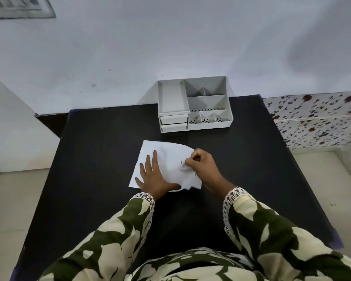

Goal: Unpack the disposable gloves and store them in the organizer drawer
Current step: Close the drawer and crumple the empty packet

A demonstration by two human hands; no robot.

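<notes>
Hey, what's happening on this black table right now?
A person in a green-and-cream patterned top is working on a flat white packet lying on the black table. The left hand presses it flat with fingers spread, while the right hand pinches at its right side, apparently to open it. Behind the packet, against the wall, stands a white organizer; its two small drawers look shut. No gloves are out yet.

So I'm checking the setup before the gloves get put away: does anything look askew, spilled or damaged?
Nothing stands out. The white packet lies on the black table, left hand flat on it, right hand pinching its right edge. The organizer stands square at the wall, both drawers shut.
</notes>
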